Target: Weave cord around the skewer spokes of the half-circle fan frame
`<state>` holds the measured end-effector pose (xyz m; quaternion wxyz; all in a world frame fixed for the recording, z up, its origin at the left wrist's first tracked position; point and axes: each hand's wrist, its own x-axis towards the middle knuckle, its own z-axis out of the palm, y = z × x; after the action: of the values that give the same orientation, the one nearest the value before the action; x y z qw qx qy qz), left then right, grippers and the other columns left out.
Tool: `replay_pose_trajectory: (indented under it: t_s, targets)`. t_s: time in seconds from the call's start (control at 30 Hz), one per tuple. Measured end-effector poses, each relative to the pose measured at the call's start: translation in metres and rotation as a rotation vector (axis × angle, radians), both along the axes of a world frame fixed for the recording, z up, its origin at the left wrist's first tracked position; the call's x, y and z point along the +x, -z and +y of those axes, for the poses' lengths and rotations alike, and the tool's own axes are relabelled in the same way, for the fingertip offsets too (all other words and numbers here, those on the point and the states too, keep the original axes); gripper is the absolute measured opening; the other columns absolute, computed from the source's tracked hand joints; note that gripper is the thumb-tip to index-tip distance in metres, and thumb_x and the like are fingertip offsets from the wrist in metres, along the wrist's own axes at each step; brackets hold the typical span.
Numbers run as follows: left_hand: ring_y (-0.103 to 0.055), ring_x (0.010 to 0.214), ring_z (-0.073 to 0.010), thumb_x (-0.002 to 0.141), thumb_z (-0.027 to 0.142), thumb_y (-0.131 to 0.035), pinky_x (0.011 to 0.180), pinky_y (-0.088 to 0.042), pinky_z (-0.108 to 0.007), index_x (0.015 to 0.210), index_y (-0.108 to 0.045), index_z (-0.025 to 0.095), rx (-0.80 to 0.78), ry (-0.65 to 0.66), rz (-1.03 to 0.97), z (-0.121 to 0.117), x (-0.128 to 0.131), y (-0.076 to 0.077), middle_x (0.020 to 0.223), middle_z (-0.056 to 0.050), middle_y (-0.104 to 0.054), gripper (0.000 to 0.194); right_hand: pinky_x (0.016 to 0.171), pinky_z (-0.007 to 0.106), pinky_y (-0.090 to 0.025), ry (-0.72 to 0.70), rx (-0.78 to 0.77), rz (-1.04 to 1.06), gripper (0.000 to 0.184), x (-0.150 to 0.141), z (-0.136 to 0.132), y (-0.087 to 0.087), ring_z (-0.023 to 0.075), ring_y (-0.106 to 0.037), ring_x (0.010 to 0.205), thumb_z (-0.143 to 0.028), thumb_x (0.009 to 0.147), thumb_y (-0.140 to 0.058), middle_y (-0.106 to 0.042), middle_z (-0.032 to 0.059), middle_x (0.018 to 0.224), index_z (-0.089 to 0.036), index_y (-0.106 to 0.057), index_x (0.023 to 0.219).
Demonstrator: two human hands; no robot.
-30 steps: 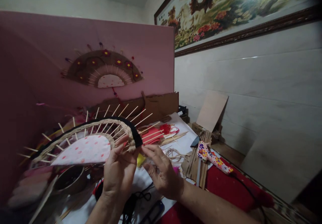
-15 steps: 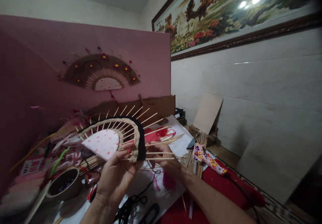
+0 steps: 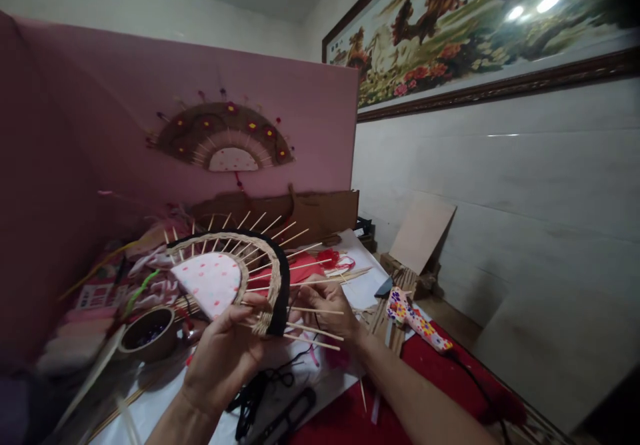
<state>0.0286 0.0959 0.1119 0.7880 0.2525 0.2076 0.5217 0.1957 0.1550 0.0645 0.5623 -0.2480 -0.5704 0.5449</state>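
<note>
My left hand (image 3: 225,348) grips a half-round woven fan (image 3: 207,281) near its lower right end, thumb in front. The fan has a white, red-dotted centre, a band of tan twine and an outer black band. Thin wooden sticks radiate past its edge. At its right side my right hand (image 3: 330,308) has its fingers pinched among the sticks, on a black cord that is mostly hidden there. More black cord (image 3: 250,395) lies bundled on the white paper below.
A bowl of dark beads (image 3: 149,335) stands at left, beside pink materials. On the right lies a flower-patterned glue gun (image 3: 417,321) on red cloth (image 3: 440,385). Behind, a decorated fan (image 3: 233,158) hangs on a pink panel. Black scissors (image 3: 287,418) lie in front.
The view has turned slightly left, so the surroundings sit further right. The fan has tilted a little, its lower sticks now slanting down. My right hand has shifted slightly among the sticks.
</note>
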Motion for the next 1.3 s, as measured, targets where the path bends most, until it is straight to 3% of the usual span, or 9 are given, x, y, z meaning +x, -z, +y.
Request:
replay_pose_trajectory:
  t_s: [0.1, 0.2, 0.53, 0.73, 0.87, 1.07, 1.3]
  targets:
    - [-0.063, 0.092, -0.0336, 0.078, 0.013, -0.043, 0.082, -0.043, -0.056, 0.08, -0.064, 0.016, 0.008, 0.038, 0.028, -0.004, -0.006, 0.009, 0.085, -0.01, -0.071, 0.021, 0.044, 0.02, -0.029, 0.032, 0.013, -0.055, 0.027, -0.005, -0.006, 0.002, 0.0069, -0.037, 0.046, -0.042, 0.075, -0.061, -0.045, -0.0043, 0.054, -0.016, -0.059, 0.068]
    - [-0.063, 0.09, -0.0356, 0.079, 0.014, -0.043, 0.079, -0.043, -0.058, 0.084, -0.063, 0.015, 0.055, 0.016, 0.076, -0.006, -0.01, 0.017, 0.086, -0.013, -0.071, 0.021, 0.047, 0.02, -0.029, 0.082, 0.057, -0.133, 0.028, -0.008, -0.01, 0.004, 0.0076, -0.037, 0.052, -0.041, 0.076, -0.061, -0.046, -0.0035, 0.058, -0.015, -0.058, 0.065]
    - [-0.066, 0.082, -0.0296, 0.077, 0.01, -0.045, 0.074, -0.049, -0.05, 0.082, -0.062, 0.014, -0.005, -0.044, 0.094, -0.001, -0.013, 0.035, 0.076, -0.012, -0.07, 0.018, 0.043, 0.02, -0.027, 0.222, 0.069, -0.369, 0.024, -0.009, -0.001, 0.017, 0.0091, -0.035, 0.049, -0.034, 0.077, -0.057, -0.044, -0.0034, 0.052, -0.016, -0.055, 0.06]
    - [-0.068, 0.069, -0.0249, 0.074, 0.013, -0.055, 0.067, -0.054, -0.044, 0.088, -0.058, 0.014, -0.134, -0.188, 0.142, 0.001, -0.001, 0.037, 0.07, -0.006, -0.069, 0.014, 0.046, 0.021, -0.028, 0.238, 0.059, -0.402, 0.023, -0.012, 0.003, 0.024, 0.0094, -0.036, 0.05, -0.03, 0.075, -0.055, -0.043, -0.0042, 0.052, -0.017, -0.052, 0.057]
    - [-0.067, 0.062, -0.0217, 0.072, 0.014, -0.062, 0.059, -0.055, -0.036, 0.1, -0.056, 0.015, -0.214, -0.276, 0.184, 0.002, 0.007, 0.04, 0.072, -0.004, -0.068, 0.028, 0.047, 0.021, -0.029, 0.261, 0.081, -0.441, 0.024, -0.011, 0.004, 0.026, 0.0095, -0.036, 0.051, -0.03, 0.075, -0.054, -0.043, -0.004, 0.053, -0.016, -0.052, 0.056]
    - [-0.065, 0.057, -0.0176, 0.069, 0.009, -0.065, 0.047, -0.053, -0.028, 0.103, -0.059, 0.015, -0.11, -0.287, 0.205, 0.005, 0.008, 0.046, 0.079, -0.006, -0.07, 0.035, 0.049, 0.021, -0.03, 0.269, 0.113, -0.486, 0.025, -0.01, 0.001, 0.025, 0.0094, -0.037, 0.052, -0.032, 0.077, -0.055, -0.045, -0.0036, 0.054, -0.016, -0.053, 0.058]
    - [-0.067, 0.064, -0.0174, 0.07, 0.012, -0.065, 0.053, -0.053, -0.024, 0.094, -0.064, 0.013, -0.163, -0.277, 0.182, 0.002, 0.011, 0.042, 0.077, -0.007, -0.072, 0.024, 0.05, 0.021, -0.034, 0.239, 0.121, -0.483, 0.027, -0.012, -0.002, 0.029, 0.0114, -0.047, 0.055, -0.036, 0.079, -0.054, -0.055, -0.0002, 0.06, -0.017, -0.059, 0.06]
